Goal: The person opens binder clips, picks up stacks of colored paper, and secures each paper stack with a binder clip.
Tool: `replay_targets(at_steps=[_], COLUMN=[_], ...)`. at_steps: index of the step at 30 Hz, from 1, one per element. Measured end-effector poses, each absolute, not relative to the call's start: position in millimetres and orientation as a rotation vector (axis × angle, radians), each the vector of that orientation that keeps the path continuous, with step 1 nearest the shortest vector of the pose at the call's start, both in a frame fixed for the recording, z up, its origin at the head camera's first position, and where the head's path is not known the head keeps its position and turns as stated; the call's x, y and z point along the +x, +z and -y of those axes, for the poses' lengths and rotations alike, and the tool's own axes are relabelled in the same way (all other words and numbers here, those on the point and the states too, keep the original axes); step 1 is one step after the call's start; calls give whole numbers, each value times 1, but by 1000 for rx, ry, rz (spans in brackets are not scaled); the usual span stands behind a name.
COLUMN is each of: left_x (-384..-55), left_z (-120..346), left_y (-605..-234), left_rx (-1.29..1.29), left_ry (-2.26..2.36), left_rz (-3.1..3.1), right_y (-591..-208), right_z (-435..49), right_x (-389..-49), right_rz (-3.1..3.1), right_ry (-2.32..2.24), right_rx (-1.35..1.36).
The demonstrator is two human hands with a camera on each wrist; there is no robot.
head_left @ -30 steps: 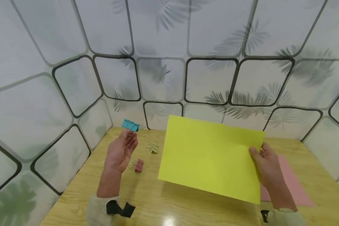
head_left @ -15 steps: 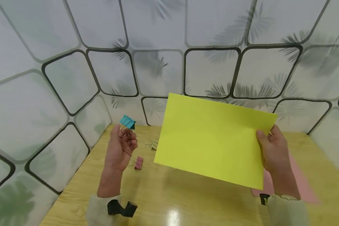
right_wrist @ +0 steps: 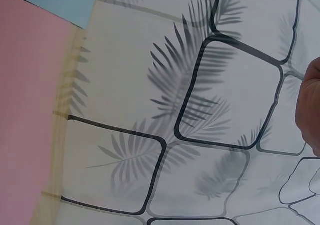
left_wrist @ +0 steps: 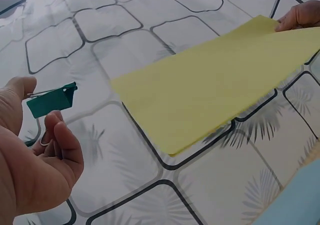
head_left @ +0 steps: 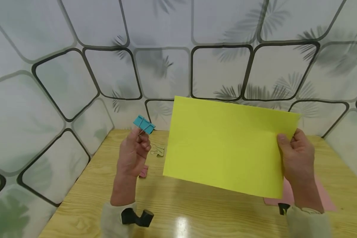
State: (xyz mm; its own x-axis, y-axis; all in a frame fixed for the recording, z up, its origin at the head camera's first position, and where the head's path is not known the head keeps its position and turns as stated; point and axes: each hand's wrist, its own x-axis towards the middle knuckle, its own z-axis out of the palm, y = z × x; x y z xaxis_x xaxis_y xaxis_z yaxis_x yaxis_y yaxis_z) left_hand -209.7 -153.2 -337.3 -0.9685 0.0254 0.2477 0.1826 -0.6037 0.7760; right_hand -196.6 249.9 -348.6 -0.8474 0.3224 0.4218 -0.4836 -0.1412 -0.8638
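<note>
My left hand (head_left: 131,153) pinches a blue binder clip (head_left: 144,124) by its wire handles, with the clip's body above the fingertips. In the left wrist view the same binder clip (left_wrist: 50,104) looks teal, between thumb and fingers. Off to the right, my right hand (head_left: 298,157) grips the right edge of a yellow sheet of paper (head_left: 226,145), thumb on its near face. The sheet hangs tilted over the table, its left edge apart from the clip. Only part of the right hand (right_wrist: 309,107) shows in the right wrist view.
Behind my left hand, a pale yellow-green binder clip (head_left: 158,150) and a partly hidden pink binder clip (head_left: 143,172) lie on the wooden table (head_left: 166,211). A pink sheet (head_left: 324,196) lies under my right forearm. The right wrist view shows a light blue sheet (right_wrist: 62,2) beyond it.
My right hand has lifted the yellow sheet and moved it slightly right. My left hand has shifted right, now partly covering the pink clip, and the blue clip has turned in its fingers.
</note>
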Motion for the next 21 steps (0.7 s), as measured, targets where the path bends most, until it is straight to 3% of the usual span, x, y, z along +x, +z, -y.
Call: replay_targets(at_steps=[5,14,21], left_x=[-206,-205,-205], left_z=[159,162,168], left_y=[-337,-328,-332], left_rx=[-380,-191,-416], left_ry=[-2647,-2526,-2446], left_rz=[1442,1543,1590], right_y=[-345,-344,-337], right_z=[-250,-241,-239], right_x=[-194,-188,-188], right_rz=[1578,1566,1556], right_ry=[2037,1972,1965], right_rx=[103,-19,38])
